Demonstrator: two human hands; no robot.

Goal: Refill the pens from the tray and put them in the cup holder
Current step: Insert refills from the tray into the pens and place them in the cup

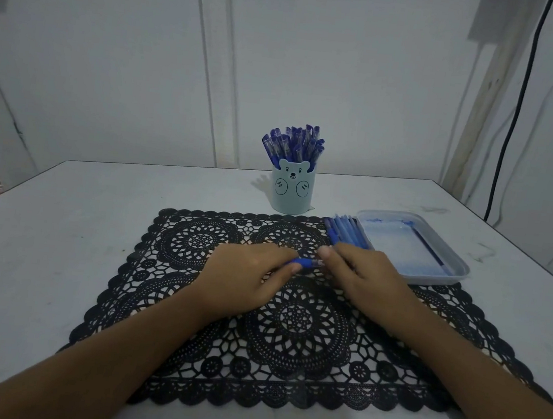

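Above the black lace placemat (297, 318), left hand (247, 275) and right hand (360, 277) pinch opposite ends of one blue plastic pen (303, 263), best held straight while twisting it closed.

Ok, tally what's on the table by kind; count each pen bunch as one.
Cup holder: 1
Tray: 1
Lace mat: 1
Pen bunches: 2, in the cup holder and beside the tray
Single pen, held by left hand and right hand: 1
Thin dark stick in the tray: 1
Total: 7
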